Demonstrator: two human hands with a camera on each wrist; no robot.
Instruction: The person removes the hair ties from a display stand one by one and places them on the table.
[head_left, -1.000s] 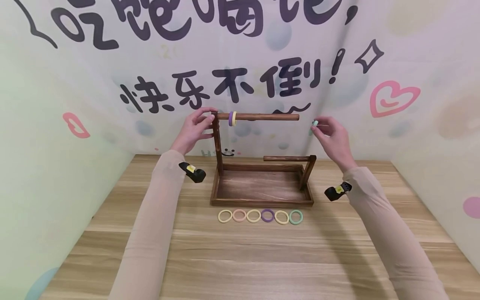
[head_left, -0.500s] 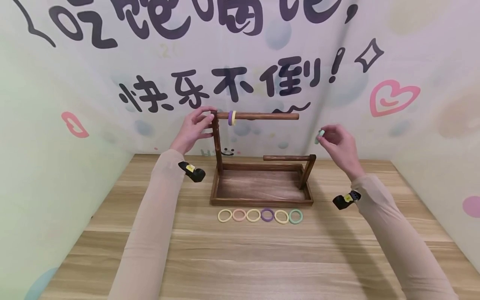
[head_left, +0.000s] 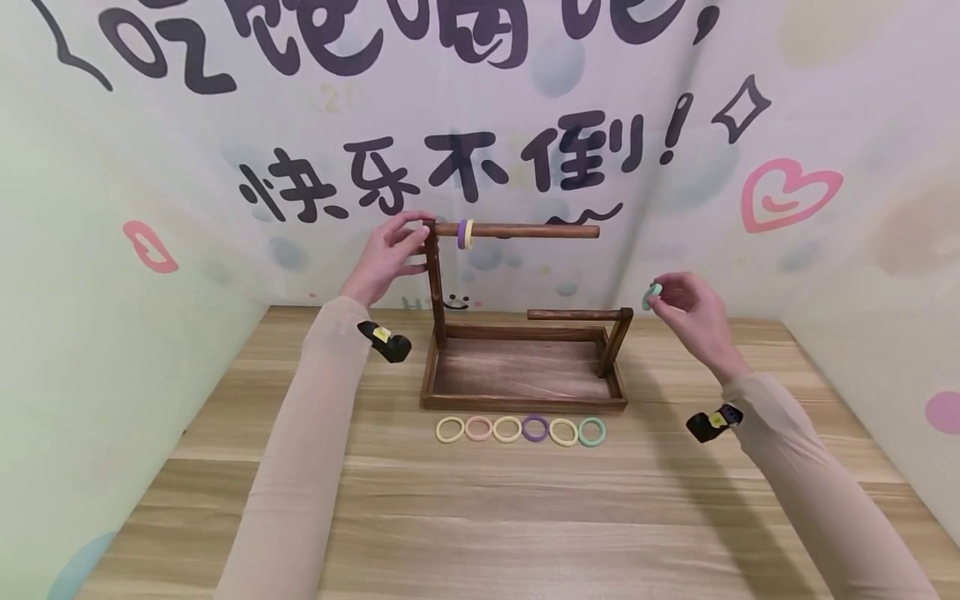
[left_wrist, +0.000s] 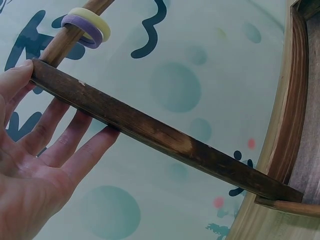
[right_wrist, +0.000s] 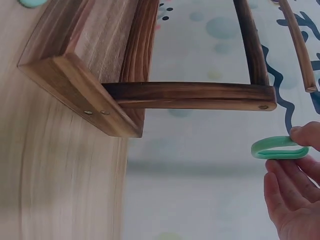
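Note:
A dark wooden rack (head_left: 525,403) has a tall left post (left_wrist: 135,120) carrying a long upper bar (head_left: 540,232) and a short right post holding a lower bar (head_left: 573,316). My left hand (head_left: 386,257) holds the top of the tall post, thumb at its upper end and fingers against its side. Purple (left_wrist: 82,31) and pale yellow (left_wrist: 100,22) rings hang on the upper bar near that post. Between thumb and fingers, my right hand (head_left: 693,321) pinches a mint green ring (right_wrist: 262,148), off to the right of the lower bar. Nothing hangs on the lower bar.
Several rings lie in a row on the table (head_left: 480,517) before the rack: yellow, a pink ring (head_left: 479,429), a purple ring (head_left: 535,428) and a green ring (head_left: 592,432). A printed cloth wall (head_left: 510,100) rises close behind the rack.
My right hand has moved right and down with the mint green ring, away from the upper bar's free end. The left hand stays on the post; the hung rings have not moved.

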